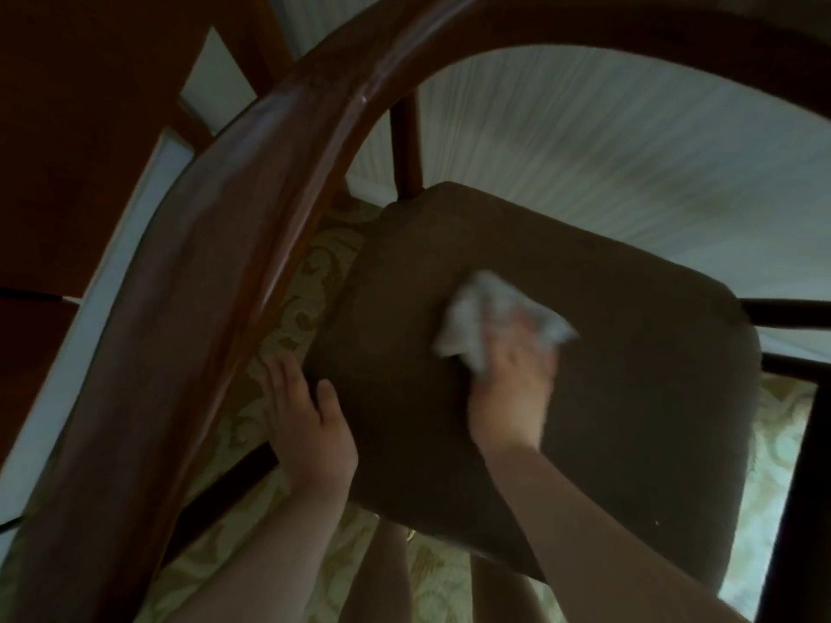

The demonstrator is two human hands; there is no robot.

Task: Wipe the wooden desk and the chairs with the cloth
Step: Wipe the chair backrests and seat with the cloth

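A chair with a dark brown padded seat [607, 397] fills the middle of the view. Its curved, glossy wooden back rail [252, 182] arcs across the top and left. My right hand [512, 379] lies on the seat's middle, blurred, with its fingers over a crumpled white cloth [476, 317] that it presses against the cushion. My left hand [306, 411] rests on the seat's left edge, thumb on top of the cushion and fingers straight down the side.
A pale patterned carpet [288, 308] shows below the chair. Dark wooden furniture [67, 150] stands at the upper left. A white striped fabric [584, 164] lies beyond the seat. Dark chair rails [787, 312] cross at the right.
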